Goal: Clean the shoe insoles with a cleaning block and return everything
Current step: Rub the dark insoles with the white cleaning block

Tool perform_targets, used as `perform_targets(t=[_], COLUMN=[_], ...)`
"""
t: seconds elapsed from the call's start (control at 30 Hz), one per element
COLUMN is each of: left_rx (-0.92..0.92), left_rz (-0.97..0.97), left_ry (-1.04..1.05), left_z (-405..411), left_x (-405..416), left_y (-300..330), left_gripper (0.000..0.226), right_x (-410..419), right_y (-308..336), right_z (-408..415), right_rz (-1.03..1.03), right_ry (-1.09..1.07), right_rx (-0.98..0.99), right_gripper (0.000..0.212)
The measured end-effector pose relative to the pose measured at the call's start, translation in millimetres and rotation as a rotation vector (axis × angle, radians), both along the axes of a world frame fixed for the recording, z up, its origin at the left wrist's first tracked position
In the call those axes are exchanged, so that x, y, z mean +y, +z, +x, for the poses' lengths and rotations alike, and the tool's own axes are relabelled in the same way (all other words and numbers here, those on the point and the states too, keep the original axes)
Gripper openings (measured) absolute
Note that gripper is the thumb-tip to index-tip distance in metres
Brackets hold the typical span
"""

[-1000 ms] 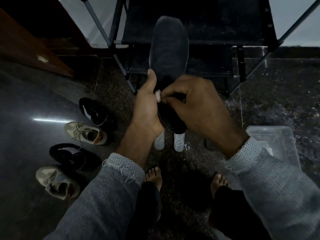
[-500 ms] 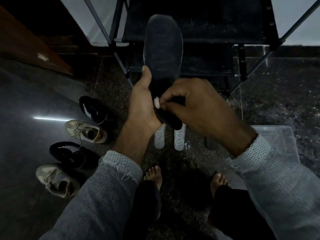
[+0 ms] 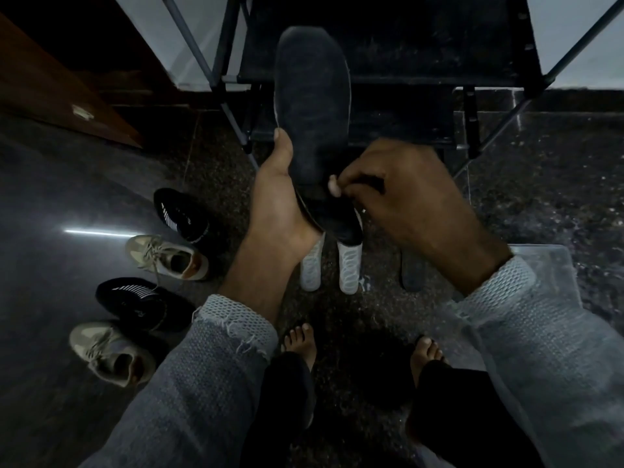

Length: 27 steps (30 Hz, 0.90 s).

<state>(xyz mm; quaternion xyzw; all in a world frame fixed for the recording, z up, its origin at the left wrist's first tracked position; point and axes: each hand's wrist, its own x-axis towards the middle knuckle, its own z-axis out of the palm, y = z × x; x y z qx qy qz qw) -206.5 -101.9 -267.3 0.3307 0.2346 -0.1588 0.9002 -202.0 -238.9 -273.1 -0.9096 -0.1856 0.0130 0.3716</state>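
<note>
A dark speckled stone floor fills the room, dimly lit. At its far edge stands a black metal-framed shoe rack. To the right lies a clear plastic container, partly covered by a grey knitted sleeve. On the left, four shoes sit in a loose row: two black trainers with white stripes alternating with two beige lace-up trainers.

The person squats barefoot, holding up a long dark grey fabric insole, toe end pointing away toward the rack. The left hand grasps it along its left edge, thumb laid on the upper face and the heel end cradled against the palm. Just below, two white mesh-patterned insoles lie on the floor, with another dark insole beside them.

The right hand is clenched in a pinch at the insole's narrow waist; the cleaning block (hidden inside the fingers here) is presumably what it holds, though I cannot confirm that.

This looks like mid-scrub. To do it well, the left hand should brace the insole stiffly so it does not flex, while the right works in short firm strokes, moving steadily toward the untouched toe end.
</note>
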Motion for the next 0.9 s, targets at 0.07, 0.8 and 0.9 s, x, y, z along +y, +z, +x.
perform_targets(t=[0.07,0.8,0.9], left_rx=[-0.017,-0.033,-0.027], left_rz=[0.033,-0.008,0.012], left_ry=[0.036,0.03,0.034], left_z=[1.3,0.1,-2.2], left_x=[0.2,-1.8,-3.9], left_y=[0.5,-5.6,-7.2], left_gripper=[0.052,0.059,0.055], right_x=[-8.8,22.1,30.8], right_y=[1.4,-6.4,-4.2], right_z=[1.9,-12.4,-15.0], right_rz=[0.08,0.187,0.178], right_ry=[-0.097,-0.078,-0.047], right_rx=[-0.007,-0.113,-0.127], right_gripper=[0.009,0.014,0.017])
